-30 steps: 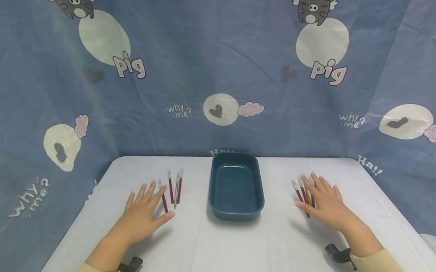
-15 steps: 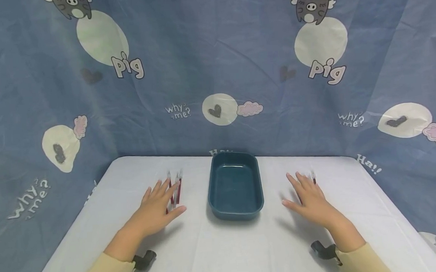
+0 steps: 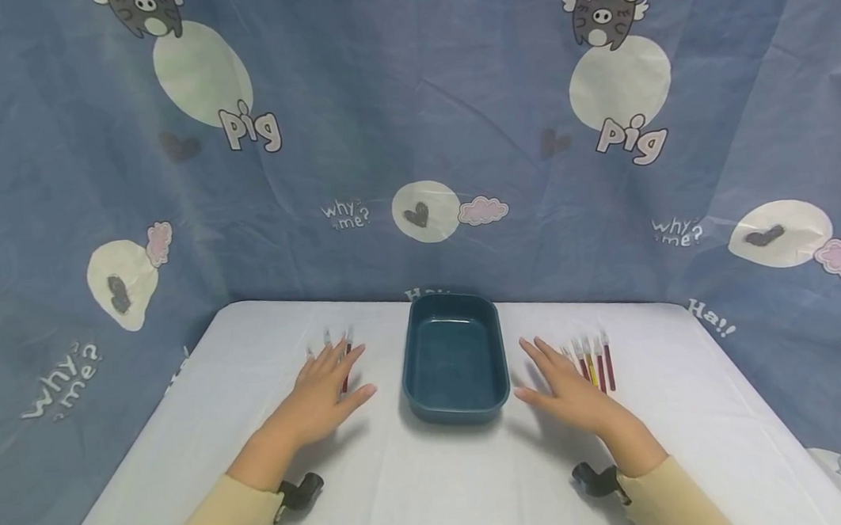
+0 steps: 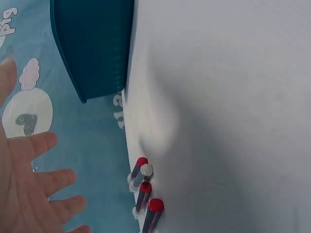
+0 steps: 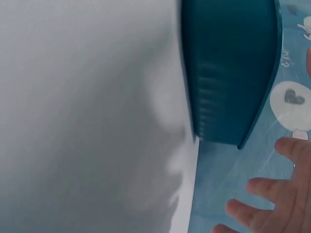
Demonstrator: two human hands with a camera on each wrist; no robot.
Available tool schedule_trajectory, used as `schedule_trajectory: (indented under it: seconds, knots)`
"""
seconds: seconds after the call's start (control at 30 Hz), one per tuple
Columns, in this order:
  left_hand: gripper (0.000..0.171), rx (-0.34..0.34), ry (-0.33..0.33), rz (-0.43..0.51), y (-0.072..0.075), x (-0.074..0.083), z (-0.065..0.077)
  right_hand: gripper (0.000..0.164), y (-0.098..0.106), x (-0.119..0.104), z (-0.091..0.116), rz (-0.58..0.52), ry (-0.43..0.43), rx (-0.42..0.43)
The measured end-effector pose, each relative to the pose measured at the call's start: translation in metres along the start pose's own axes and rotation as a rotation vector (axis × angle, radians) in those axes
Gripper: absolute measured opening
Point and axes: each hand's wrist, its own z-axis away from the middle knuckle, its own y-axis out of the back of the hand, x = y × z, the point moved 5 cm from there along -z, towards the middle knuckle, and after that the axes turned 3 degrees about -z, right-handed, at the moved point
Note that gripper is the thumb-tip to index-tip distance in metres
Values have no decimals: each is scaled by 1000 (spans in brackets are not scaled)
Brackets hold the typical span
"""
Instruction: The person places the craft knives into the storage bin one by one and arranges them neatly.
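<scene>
A dark teal rectangular box (image 3: 457,413) stands mid-table between the two hands, its inside bare. My left hand (image 3: 319,399) hovers to its left, fingers spread, holding nothing. Beneath and behind those fingers lie several slim pen-like sticks (image 3: 345,384) with clear caps, mostly dark red, partly hidden; their red and white ends (image 4: 144,188) show in the left wrist view. To the right of the box my right hand (image 3: 571,391) is spread above the table, also holding nothing. Several similar sticks (image 3: 601,372), one yellowish, lie just beyond it, partly covered by the hand.
A white cloth (image 3: 447,491) covers the table. Behind it and at the sides hangs a blue printed curtain (image 3: 356,123). Each wrist carries a small black camera mount, the left one (image 3: 302,491) and the right one (image 3: 594,479), near the cloth.
Both hands have moved inward toward the box, the left one rightward and the right one leftward. More of the right-hand group of sticks is uncovered. The box stays in place.
</scene>
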Motion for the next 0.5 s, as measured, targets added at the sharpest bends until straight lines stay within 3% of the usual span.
schedule_trajectory:
  seconds: [0.33,0.5]
  knots:
    - [76,13,37,59,-1,-9,-13,87,-11,-6,-8,-123,-39,-66]
    - [76,18,106,96,-3,-22,-15,87,-19,-8,-12,-186,-53,-101]
